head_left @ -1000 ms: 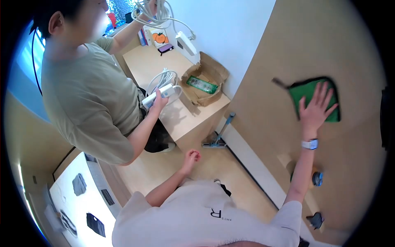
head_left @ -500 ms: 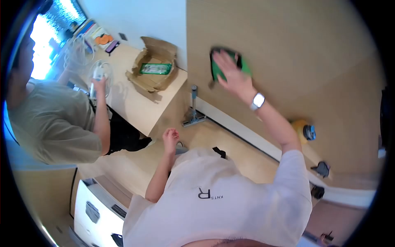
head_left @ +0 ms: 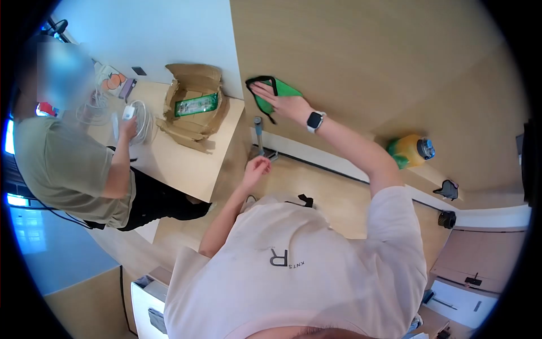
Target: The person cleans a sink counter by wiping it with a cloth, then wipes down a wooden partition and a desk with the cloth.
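Note:
My right hand (head_left: 288, 105) lies flat with fingers stretched over a green cloth (head_left: 289, 90) with a black border, pressing it against the light wood panel (head_left: 350, 62). The cloth is near the panel's left edge, one corner folded over and a dark tip hanging below. A watch is on my right wrist. My left hand (head_left: 258, 169) hangs in front of my body, its fingers loosely curled in and nothing visible in them. In the view it overlaps the lower part of a squeegee-like tool with a grey handle (head_left: 258, 131), apparently without gripping it.
A torn cardboard box (head_left: 195, 127) with a green packet (head_left: 196, 105) stands on the table (head_left: 217, 161). At left another person's hand (head_left: 127, 127) holds a white device with coiled cable. A yellow-green bottle (head_left: 407, 151) and a grey cloth (head_left: 447, 190) are at right.
My right hand has slid the green cloth toward the panel's left edge. My left hand has risen toward the squeegee-like tool. The view has shifted, and more of the yellow-green bottle shows.

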### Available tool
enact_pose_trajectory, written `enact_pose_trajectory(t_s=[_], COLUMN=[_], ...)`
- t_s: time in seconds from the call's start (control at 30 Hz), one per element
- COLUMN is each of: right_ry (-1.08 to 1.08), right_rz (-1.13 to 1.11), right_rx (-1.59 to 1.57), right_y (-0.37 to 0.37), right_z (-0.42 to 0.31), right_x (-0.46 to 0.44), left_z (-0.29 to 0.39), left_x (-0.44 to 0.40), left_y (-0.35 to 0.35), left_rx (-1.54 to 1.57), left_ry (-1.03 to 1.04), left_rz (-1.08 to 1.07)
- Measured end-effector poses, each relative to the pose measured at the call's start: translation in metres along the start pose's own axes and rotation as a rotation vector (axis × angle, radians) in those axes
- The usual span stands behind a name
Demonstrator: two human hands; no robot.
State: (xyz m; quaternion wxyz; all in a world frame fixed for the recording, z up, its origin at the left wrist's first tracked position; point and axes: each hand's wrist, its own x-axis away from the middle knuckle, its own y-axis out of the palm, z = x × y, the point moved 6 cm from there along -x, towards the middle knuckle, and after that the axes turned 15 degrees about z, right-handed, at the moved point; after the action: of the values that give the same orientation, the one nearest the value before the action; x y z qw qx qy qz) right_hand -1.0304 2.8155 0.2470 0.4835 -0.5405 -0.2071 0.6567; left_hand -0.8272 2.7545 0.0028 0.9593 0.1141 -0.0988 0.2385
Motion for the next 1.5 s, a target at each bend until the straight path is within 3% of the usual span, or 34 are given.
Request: enact_pose_trajectory(t_s=[0.03, 0.07, 0.1, 0.13, 0.17, 0.23, 0.27, 0.47, 0.5, 0.53, 0.6, 0.63, 0.7, 0.73, 0.8, 0.87, 0.9, 0.97, 1.0, 1.07, 1.13, 1.2, 1.27, 1.4, 1.47, 1.5], right_ry=[-0.025, 0.059, 0.143, 0.156, 0.171, 0.765, 0.77, 0.198, 0.13, 0.141, -0.417, -0.413, 0.138, 0.146, 0.265, 0.7, 0.718, 0.377, 0.388, 0.725, 0.344, 0.223, 0.2, 0.386, 0.246, 0.319], right_rz=[-0.089, -0.014, 0.062, 0.242, 0.415, -0.213, -0.221, 0.339, 0.129, 0.121, -0.059, -0.065, -0.179, -0.184, 0.05, -0.35, -0.366, 0.62, 0.61, -0.411, -0.021, -0.27, -0.231, -0.377, 0.039, 0.118], right_rx=[0.057, -0.042, -0.133, -0.093, -0.058, -0.027, -0.031, 0.227, 0.3, 0.295, 1.182, 1.177, -0.094, -0.097, 0.116, 0.403, 0.41, 0.587, 0.608, 0.563, 0.421, 0.244, 0.068, 0.02, 0.32, 0.428], right_y=[0.011, -0.008, -0.046, -0.088, -0.134, -0.198, -0.191, -0.122, -0.091, -0.06, 0.011, 0.015, 0.018, 0.003, -0.091, -0.154, -0.174, -0.252, -0.247, -0.158, -0.119, -0.043, -0.013, -0.062, -0.113, -0.145], right_z=[-0.006, -0.005, 0.006, 0.021, 0.031, 0.052, 0.05, 0.019, 0.006, -0.002, -0.019, -0.016, -0.003, 0.002, 0.034, 0.075, 0.085, 0.072, 0.074, 0.095, 0.052, 0.028, 0.011, 0.019, 0.044, 0.066], right_x=[0.01, -0.001, -0.024, -0.052, -0.081, -0.124, -0.123, -0.103, -0.083, -0.053, 0.01, 0.031, 0.066, 0.063, 0.028, 0.02, 0.02, 0.012, 0.024, 0.082, 0.132, 0.213, 0.273, 0.27, 0.246, 0.231], left_z=[-0.015, -0.023, -0.04, -0.052, -0.06, -0.08, -0.077, -0.063, -0.061, -0.06, -0.06, -0.06, -0.072, -0.079, -0.091, -0.1, -0.102, -0.104, -0.103, -0.098, -0.09, -0.09, -0.088, -0.097, -0.109, -0.111], left_x=[0.012, 0.027, 0.038, 0.042, 0.041, 0.049, 0.049, 0.023, 0.023, 0.026, 0.036, 0.04, 0.049, 0.052, 0.058, 0.064, 0.066, 0.064, 0.062, 0.058, 0.057, 0.057, 0.063, 0.075, 0.083, 0.085], left_y=[-0.004, -0.015, -0.033, -0.045, -0.048, -0.058, -0.057, -0.05, -0.053, -0.058, -0.068, -0.073, -0.084, -0.09, -0.092, -0.09, -0.087, -0.079, -0.076, -0.069, -0.064, -0.061, -0.06, -0.056, -0.056, -0.049], left_rx=[-0.129, -0.134, -0.142, -0.148, -0.15, -0.178, -0.181, -0.141, -0.123, -0.108, -0.101, -0.083, -0.105, -0.123, -0.153, -0.189, -0.192, -0.206, -0.208, -0.213, -0.204, -0.205, -0.22, -0.242, -0.219, -0.275], left_ry=[-0.015, -0.027, -0.233, -0.433, -0.444, -0.457, -0.467, -0.309, -0.288, -0.268, -0.29, -0.298, -0.329, -0.354, -0.4, -0.449, -0.448, -0.449, -0.438, -0.419, -0.38, -0.371, -0.368, -0.407, -0.552, -0.55], left_rz=[-0.111, -0.114, -0.005, 0.105, 0.098, 0.098, 0.097, 0.006, 0.014, 0.021, 0.042, 0.067, 0.079, 0.09, 0.074, 0.045, 0.03, -0.011, -0.017, -0.04, -0.034, -0.046, -0.065, -0.071, -0.122, -0.129])
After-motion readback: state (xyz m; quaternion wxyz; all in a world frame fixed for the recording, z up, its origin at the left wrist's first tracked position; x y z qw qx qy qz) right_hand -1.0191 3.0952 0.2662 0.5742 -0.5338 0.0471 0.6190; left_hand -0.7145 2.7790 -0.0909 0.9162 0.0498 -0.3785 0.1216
